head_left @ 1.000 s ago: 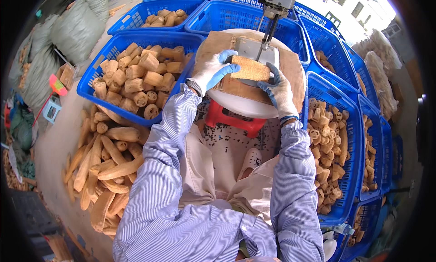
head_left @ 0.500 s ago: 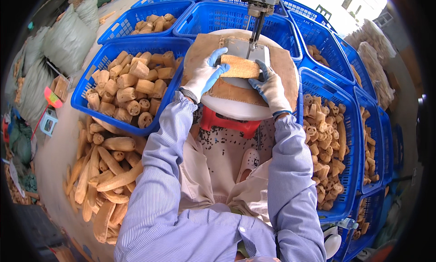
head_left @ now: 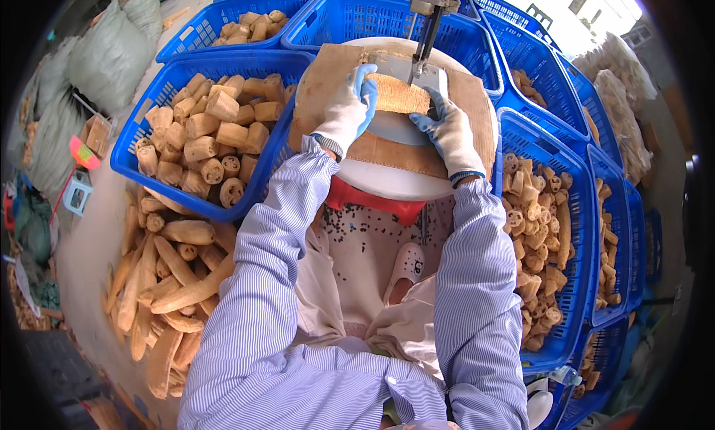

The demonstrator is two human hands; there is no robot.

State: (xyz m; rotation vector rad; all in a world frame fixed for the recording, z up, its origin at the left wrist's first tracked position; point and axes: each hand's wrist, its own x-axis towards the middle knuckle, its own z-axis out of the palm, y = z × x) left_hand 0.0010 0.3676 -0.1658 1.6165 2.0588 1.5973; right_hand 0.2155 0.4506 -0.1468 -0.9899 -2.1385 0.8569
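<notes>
Between my two hands lies a tan loofah piece (head_left: 398, 95), pressed against the thin upright rod or blade of a machine (head_left: 427, 39). Whether that part is a blade or a needle I cannot tell. My left hand (head_left: 350, 113), in a white and blue glove, grips the loofah's left end. At its right end, my right hand (head_left: 452, 134) closes on it, gloved alike. Beneath them is a round white work surface (head_left: 372, 178) partly covered with brown cardboard (head_left: 477, 109) and a metal plate (head_left: 436, 78).
A blue basket (head_left: 134, 162) of short loofah pieces (head_left: 223, 102) stands at left, with long whole loofahs (head_left: 194, 292) heaped nearer. Another blue basket (head_left: 577, 311) at right holds smaller offcuts (head_left: 532, 229). More blue baskets surround the far side. A red stool (head_left: 372, 199) shows under the work surface.
The loofah piece has shifted slightly farther from me and tilted against the upright part. Both hands have moved with it, still gripping its ends.
</notes>
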